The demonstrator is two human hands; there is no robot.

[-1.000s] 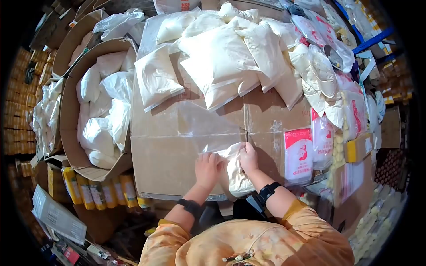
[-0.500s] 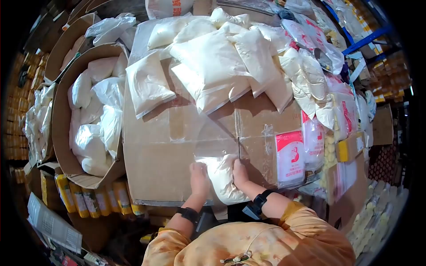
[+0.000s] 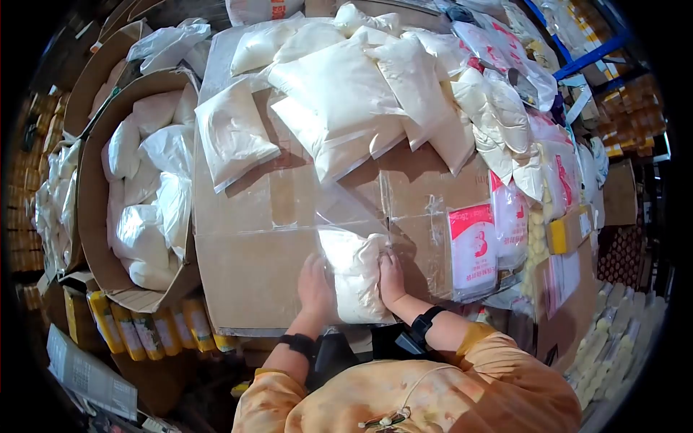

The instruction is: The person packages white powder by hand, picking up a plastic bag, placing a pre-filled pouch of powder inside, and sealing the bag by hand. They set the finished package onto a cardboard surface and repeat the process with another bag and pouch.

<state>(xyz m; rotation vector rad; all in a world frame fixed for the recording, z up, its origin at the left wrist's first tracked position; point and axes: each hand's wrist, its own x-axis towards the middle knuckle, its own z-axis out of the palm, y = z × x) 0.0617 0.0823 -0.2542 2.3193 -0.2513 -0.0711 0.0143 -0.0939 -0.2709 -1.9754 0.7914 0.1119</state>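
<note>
A clear plastic bag of pale powder lies on the cardboard surface close to my body, its unfilled end stretching away from me. Along the bag's left side rests my left hand, its fingers pointing forward and pressed together against the plastic. My right hand grips the creased right edge of the same bag, fingers curled. Beyond my hands, several filled powder bags are heaped at the back of the cardboard, and a single one lies left of the heap.
At the left a large open carton holds several white bags. Pink-and-white printed packets lie on the right, near a yellow-and-brown box. Yellow packages stand below the left carton. A blue metal frame is at the upper right.
The powder in the bag has spread further up and looks flatter. My left hand has shifted slightly left and flattened along the bag's side. The whole view has moved a little.
</note>
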